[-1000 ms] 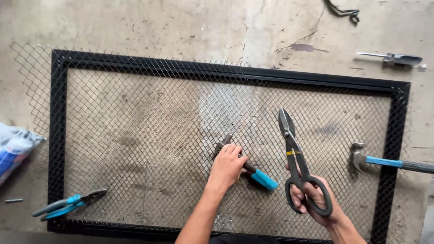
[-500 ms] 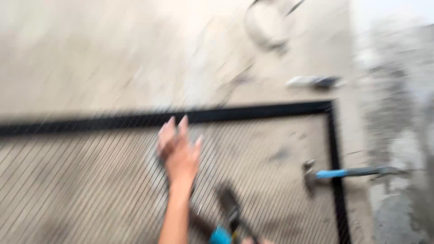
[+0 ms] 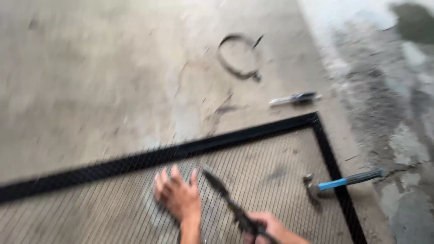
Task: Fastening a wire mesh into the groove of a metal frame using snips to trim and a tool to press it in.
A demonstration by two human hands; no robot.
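- Head view: a black metal frame [image 3: 253, 133] filled with fine wire mesh [image 3: 280, 180] is seen lying flat on a rough grey concrete floor [image 3: 90, 81]; the picture is blurred by motion.
- The left hand [image 3: 177, 195] is laid palm down on the mesh with its fingers spread wide, and nothing is held in it.
- The right hand [image 3: 266, 228] is closed around the handles of a pair of long dark tin snips [image 3: 226, 199]; the blades are pointed up and away, just right of the left hand and above the mesh. Whether the blades touch the mesh cannot be told.
- To the right of the right hand, a hammer [image 3: 337, 184] with a blue and black grip is laid across the frame's right bar, its metal head on the mesh and its grip out on the floor.
- Beyond the hands, past the frame's far corner, a small slim tool [image 3: 296, 98] with a pale blade and a dark handle is seen on the floor.
- Further off, a loop of dark wire [image 3: 237, 56] is curled on the concrete.
- The frame's far bar runs slantwise just beyond the left fingers; bare mesh is left open between the snips and the hammer.
- At far right the floor is patchy, darker and wet-looking [image 3: 393, 117].
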